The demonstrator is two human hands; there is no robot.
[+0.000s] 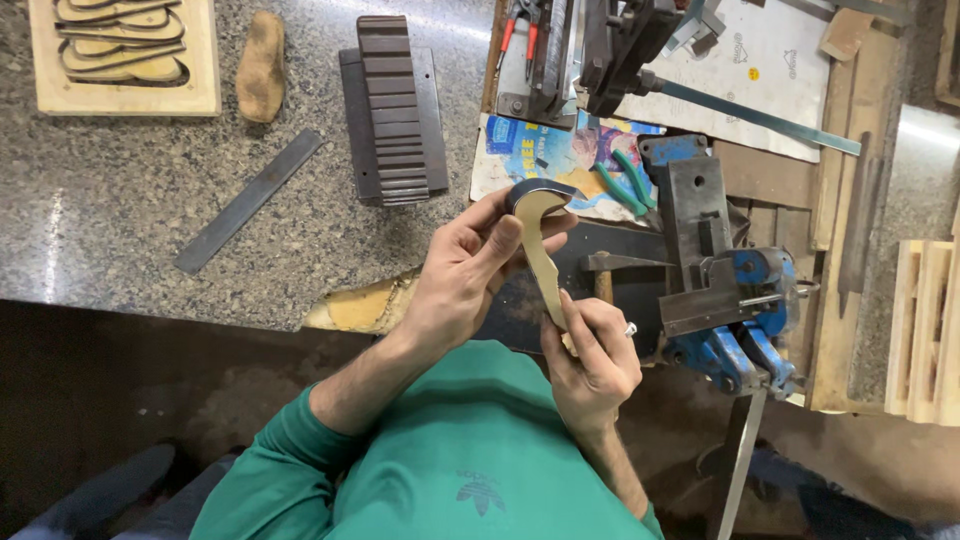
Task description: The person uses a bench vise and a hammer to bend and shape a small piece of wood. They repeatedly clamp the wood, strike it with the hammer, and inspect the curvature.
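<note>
Grips: L hand [460,275] + R hand [592,360] | hold curved strip [540,250] btwn

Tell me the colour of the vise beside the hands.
Blue, with a grey metal top; the head view shows the vise best.

The lower end of the curved tan piece [540,255] is hidden inside the right hand [592,362]. The hammer [612,264] handle goes out of sight behind that hand too. The wooden frame [925,330] and the wooden board with cut-out shapes [125,55] are cut off by the picture's edge.
</note>
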